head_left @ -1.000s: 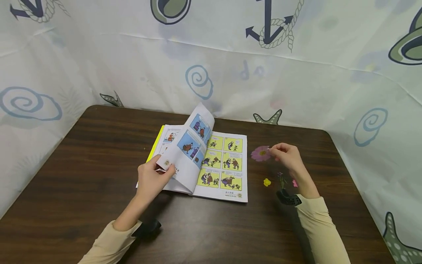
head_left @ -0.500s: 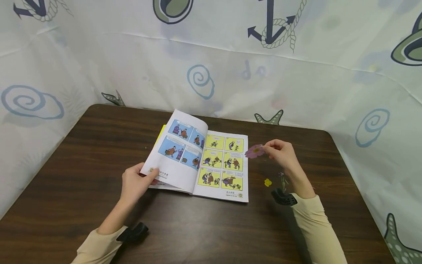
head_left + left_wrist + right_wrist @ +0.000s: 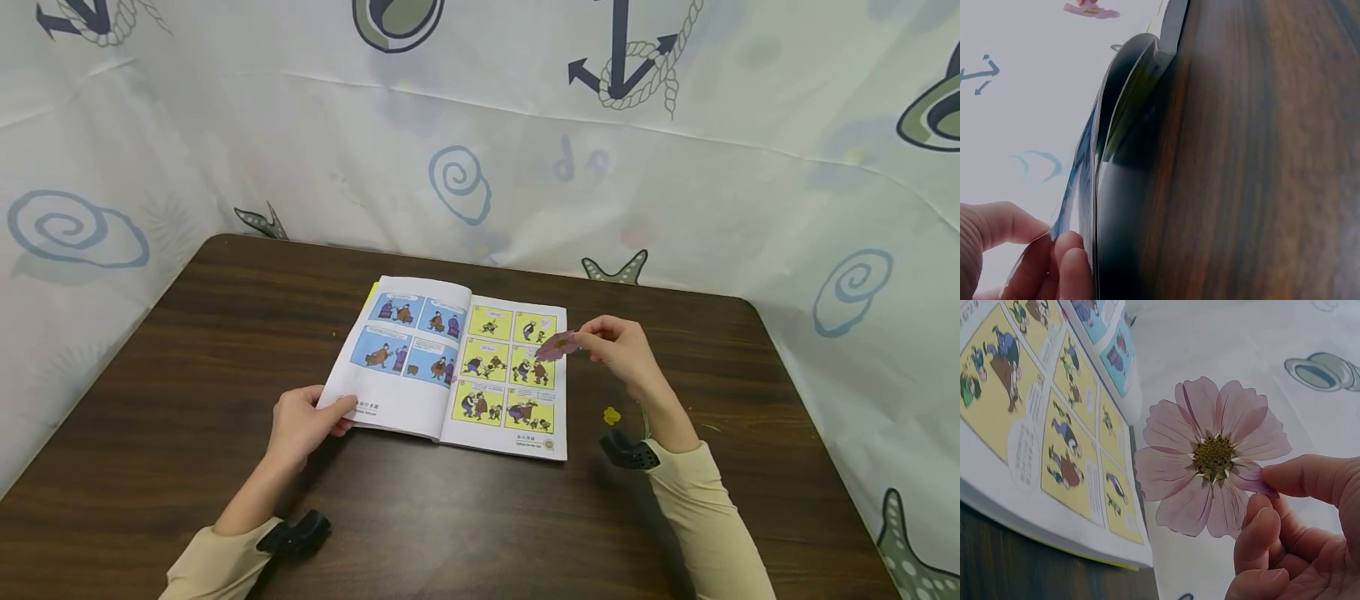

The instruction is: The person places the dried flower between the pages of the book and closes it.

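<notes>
An open comic book [image 3: 495,442] lies on the dark wooden table, blue panels on its left page and yellow ones on its right. My left hand [image 3: 303,421] pinches the lower left corner of the left page, thumb on top and fingers beneath. In the left wrist view that page [image 3: 1082,156] bows up from the leaves below. Between thumb and fingers, my right hand [image 3: 618,354] holds a pressed pink flower [image 3: 1213,456] by one petal. In the head view the flower overlaps the right page's outer edge; its yellow centre faces the right wrist camera.
A small yellow flower [image 3: 612,415] lies on the table [image 3: 450,533] right of the book. A thin green stem [image 3: 646,421] shows partly behind the right wrist. A white printed curtain [image 3: 337,167] hangs behind the table.
My left hand has brought the raised page down to the left, laying it flatter. My right hand has carried the pink flower left, from beside the book to over the right page's edge.
</notes>
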`<state>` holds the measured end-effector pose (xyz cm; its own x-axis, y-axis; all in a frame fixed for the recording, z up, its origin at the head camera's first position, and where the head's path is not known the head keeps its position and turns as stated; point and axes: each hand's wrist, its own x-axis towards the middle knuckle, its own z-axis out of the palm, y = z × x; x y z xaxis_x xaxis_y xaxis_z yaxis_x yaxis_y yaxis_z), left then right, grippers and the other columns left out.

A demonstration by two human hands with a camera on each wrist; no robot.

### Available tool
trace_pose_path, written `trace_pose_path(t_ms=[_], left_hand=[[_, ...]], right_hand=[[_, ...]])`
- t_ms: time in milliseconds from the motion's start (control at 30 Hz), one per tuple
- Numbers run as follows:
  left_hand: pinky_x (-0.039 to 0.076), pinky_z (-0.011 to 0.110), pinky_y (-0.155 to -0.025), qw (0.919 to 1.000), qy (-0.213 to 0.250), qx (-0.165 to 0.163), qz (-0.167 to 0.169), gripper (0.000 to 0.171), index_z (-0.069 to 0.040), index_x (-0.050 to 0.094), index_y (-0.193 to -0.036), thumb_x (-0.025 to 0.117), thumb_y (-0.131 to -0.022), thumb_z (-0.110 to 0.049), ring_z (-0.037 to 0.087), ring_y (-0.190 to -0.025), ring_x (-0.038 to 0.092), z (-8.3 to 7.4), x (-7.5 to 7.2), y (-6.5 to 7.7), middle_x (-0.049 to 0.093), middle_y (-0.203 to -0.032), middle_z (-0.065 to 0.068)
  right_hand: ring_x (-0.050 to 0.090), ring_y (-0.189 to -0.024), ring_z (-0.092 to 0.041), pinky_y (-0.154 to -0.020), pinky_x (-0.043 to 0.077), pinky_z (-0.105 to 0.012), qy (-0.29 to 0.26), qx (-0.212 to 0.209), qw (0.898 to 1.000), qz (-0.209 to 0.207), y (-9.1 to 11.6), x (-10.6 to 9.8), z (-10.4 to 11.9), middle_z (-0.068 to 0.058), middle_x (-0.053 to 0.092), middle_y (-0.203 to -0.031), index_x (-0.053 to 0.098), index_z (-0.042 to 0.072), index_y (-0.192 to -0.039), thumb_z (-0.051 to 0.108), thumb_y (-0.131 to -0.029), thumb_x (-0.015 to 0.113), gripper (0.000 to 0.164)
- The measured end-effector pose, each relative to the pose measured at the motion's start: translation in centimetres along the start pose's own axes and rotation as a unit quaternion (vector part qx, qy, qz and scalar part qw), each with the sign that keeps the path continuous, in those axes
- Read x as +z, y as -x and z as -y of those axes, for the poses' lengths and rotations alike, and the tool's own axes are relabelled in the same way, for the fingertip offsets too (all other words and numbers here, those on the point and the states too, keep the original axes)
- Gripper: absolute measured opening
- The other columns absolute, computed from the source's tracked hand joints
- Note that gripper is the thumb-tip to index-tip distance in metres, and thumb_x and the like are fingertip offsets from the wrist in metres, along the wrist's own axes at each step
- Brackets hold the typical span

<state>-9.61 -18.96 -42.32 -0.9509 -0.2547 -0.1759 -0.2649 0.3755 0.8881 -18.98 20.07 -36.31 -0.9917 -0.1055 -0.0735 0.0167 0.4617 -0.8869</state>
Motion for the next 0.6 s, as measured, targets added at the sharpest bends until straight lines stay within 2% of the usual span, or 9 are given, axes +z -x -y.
trace_pose_path(t_ms=[167, 400, 500, 600], left_hand=[[0.051, 0.025, -0.047, 0.9993, 0.0, -0.028, 0.025, 0.034, 0.015, 0.062, -0.097, 0.07, -0.082, -0.014, 0.01, -0.045, 0.058, 0.5, -0.3, -0.5, 0.06, -0.054, 0.003], [0.049, 0.023, -0.046, 0.9939, 0.007, -0.071, 0.084, 0.038, 0.016, 0.06, -0.098, 0.068, -0.085, -0.02, 0.008, -0.043, 0.054, 0.9, -1.3, -1.3, 0.058, -0.052, 0.0], [0.049, 0.022, -0.046, 0.992, 0.003, -0.077, 0.1, 0.038, 0.016, 0.06, -0.098, 0.066, -0.087, -0.02, 0.008, -0.043, 0.054, 1.0, -1.5, -1.5, 0.058, -0.053, 0.001], [0.05, 0.024, -0.046, 0.9918, -0.025, -0.066, 0.107, 0.034, 0.014, 0.062, -0.093, 0.066, -0.087, -0.019, 0.009, -0.044, 0.055, 1.0, -1.6, -1.6, 0.058, -0.054, 0.001]], right_hand=[[0.049, -0.064, -0.018, -0.057, 0.043, -0.022, 0.006, -0.001, 1.0, 0.007, 0.0, 0.9, 0.1, -0.006, 0.053, -0.075, 0.062, -0.005, -0.094, 0.013, -0.09, 0.061, 0.018], [0.05, -0.07, -0.033, -0.057, 0.04, -0.025, 0.01, -0.002, 0.999, 0.036, 0.1, 2.4, 0.1, -0.015, 0.055, -0.078, 0.063, -0.004, -0.092, 0.012, -0.089, 0.061, 0.016], [0.05, -0.069, -0.033, -0.055, 0.039, -0.025, 0.018, -0.008, 0.999, 0.048, 0.0, 2.9, 0.0, -0.017, 0.055, -0.077, 0.063, -0.003, -0.091, 0.012, -0.089, 0.062, 0.015], [0.049, -0.066, -0.027, -0.055, 0.037, -0.025, 0.027, -0.006, 0.998, 0.058, -0.2, 3.3, 0.0, -0.019, 0.055, -0.078, 0.063, -0.002, -0.09, 0.013, -0.089, 0.062, 0.015]])
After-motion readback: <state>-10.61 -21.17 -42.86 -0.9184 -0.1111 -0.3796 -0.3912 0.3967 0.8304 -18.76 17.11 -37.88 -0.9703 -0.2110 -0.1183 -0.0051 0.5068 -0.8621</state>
